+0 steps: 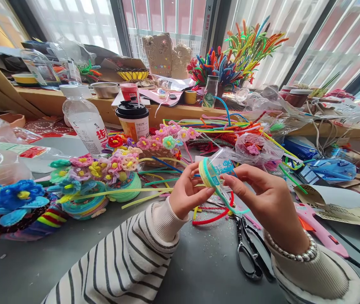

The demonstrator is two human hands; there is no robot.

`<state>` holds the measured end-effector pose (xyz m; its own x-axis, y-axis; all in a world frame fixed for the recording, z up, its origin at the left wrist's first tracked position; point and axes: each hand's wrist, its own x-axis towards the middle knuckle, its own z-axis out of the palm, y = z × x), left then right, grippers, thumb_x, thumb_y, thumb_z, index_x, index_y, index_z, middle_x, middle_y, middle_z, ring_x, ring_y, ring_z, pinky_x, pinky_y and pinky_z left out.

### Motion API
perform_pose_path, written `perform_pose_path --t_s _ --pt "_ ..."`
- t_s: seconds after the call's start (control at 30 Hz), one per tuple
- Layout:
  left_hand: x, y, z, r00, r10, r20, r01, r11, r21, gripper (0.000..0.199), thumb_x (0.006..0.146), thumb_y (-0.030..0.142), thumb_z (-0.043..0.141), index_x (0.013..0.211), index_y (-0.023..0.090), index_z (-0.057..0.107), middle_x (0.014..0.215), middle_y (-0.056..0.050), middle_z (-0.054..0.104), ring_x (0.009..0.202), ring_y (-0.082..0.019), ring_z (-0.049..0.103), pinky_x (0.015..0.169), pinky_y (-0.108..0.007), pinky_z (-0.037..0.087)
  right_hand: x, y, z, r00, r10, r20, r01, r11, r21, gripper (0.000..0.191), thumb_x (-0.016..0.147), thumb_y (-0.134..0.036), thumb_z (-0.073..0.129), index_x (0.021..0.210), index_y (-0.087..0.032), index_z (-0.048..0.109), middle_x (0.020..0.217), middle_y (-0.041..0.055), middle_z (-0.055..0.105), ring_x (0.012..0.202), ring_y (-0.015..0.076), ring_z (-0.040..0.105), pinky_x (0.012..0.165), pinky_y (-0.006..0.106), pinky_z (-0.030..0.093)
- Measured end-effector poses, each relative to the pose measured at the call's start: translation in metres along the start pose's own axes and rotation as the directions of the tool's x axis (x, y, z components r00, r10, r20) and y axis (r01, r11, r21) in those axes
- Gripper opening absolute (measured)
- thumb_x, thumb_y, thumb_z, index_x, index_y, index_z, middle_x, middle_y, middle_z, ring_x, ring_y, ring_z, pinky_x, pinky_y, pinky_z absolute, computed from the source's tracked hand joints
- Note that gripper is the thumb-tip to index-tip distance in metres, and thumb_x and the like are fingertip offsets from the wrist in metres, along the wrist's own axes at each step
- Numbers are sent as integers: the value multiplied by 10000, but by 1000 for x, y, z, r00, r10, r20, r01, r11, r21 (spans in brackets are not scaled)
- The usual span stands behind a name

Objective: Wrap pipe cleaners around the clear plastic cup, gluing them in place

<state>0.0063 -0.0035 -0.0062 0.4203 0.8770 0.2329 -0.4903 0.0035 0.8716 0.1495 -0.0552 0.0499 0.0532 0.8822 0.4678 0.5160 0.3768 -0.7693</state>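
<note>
Head view: your left hand (188, 192) pinches the wrapped end of the cup (216, 169), your right hand (262, 196) its clear side. Lay the trailing teal strand (224, 203) snug; scissors (251, 257) lie this side of your right hand, glue gun (321, 230) rightward.

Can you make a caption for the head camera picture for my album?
Left hand and right hand hold clear plastic with fuzzy green and yellow strips, near black-handled scissors.
</note>
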Motion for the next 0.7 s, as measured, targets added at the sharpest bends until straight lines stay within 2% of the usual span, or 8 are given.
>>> perform_pose_path --t_s 0.13,0.33,0.7 --pt "-1 1 -1 1000 0 -3 0 998 68 524 603 252 715 1060 215 461 968 -36 557 836 -166 572 764 -317 448 1 1 -2 994 76 79 -84 991 104 126 751 -312 587 775 -200 639 757 1 653 684 118 579 625 217 457" --pt "-2 -1 -3 996 83 17 -85 978 193 543 618 240 706 1098 235 453 944 -27 586 828 -140 563 749 -271 447 3 -1 -5 981 160 107 -175 974 142 194 759 -363 567 710 -192 644 692 4 652 684 133 595 608 215 453" --pt "-2 -3 -3 992 127 13 -127 959 252 605 608 229 704 1145 230 425 999 -48 565 844 -149 557 752 -276 445 5 -2 -5 983 134 129 -148 984 100 216 753 -376 566 719 -177 644 733 23 657 704 148 588 639 236 449"
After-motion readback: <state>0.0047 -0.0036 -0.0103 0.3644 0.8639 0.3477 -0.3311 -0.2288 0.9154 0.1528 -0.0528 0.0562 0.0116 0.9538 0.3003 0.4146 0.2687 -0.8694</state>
